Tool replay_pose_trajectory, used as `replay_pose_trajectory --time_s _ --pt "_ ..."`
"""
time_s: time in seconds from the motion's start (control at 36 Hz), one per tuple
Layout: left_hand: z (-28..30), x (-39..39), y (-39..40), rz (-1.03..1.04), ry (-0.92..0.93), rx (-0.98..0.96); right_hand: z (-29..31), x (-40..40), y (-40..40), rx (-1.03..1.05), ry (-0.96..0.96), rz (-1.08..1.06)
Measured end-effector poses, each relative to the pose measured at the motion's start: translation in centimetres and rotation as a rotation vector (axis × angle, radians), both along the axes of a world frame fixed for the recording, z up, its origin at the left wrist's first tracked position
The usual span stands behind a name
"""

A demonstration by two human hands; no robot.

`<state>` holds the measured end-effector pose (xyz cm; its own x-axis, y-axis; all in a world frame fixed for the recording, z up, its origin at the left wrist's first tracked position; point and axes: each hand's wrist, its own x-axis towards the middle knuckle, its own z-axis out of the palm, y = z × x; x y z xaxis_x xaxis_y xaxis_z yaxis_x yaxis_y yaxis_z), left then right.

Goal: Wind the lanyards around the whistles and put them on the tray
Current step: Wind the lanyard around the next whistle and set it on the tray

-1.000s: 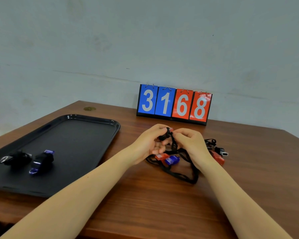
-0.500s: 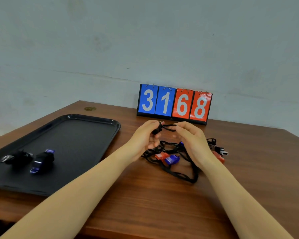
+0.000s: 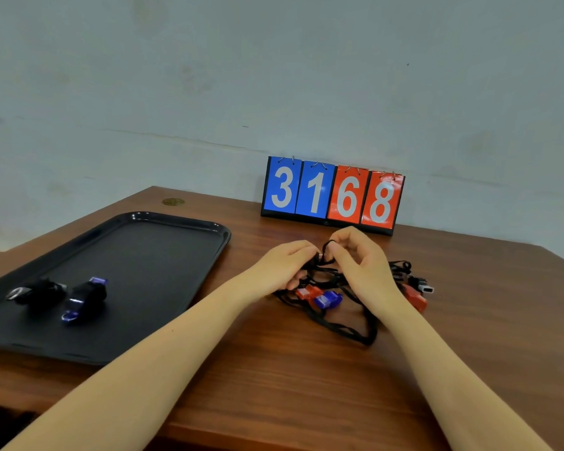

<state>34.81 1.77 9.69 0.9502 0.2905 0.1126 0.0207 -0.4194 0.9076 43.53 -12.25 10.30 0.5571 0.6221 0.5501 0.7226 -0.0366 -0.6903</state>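
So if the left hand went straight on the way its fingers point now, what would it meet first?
Its fingers point right, so the left hand would first meet the right hand, whose fingertips already nearly touch it at the black lanyard they pinch. Depth is unclear.

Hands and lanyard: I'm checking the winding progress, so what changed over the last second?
The right hand rose, looping the black lanyard over the whistle pinched in the left hand. Nothing was let go. The tray, its two wound whistles, and the tangled pile stayed put.

Two whistles lie in the tray, left of the tangled pile
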Motion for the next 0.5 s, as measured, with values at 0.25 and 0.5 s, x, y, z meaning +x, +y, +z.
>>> replay_pose_trajectory --time_s 0.25,0.5 --pt "0.65 -0.24 -0.68 -0.091 -0.015 -0.321 -0.12 0.26 0.07 -0.017 0.034 -0.03" --pt "0.35 -0.82 -0.64 -0.199 -0.178 -0.791 0.5 -0.46 0.13 0.037 0.107 0.012"
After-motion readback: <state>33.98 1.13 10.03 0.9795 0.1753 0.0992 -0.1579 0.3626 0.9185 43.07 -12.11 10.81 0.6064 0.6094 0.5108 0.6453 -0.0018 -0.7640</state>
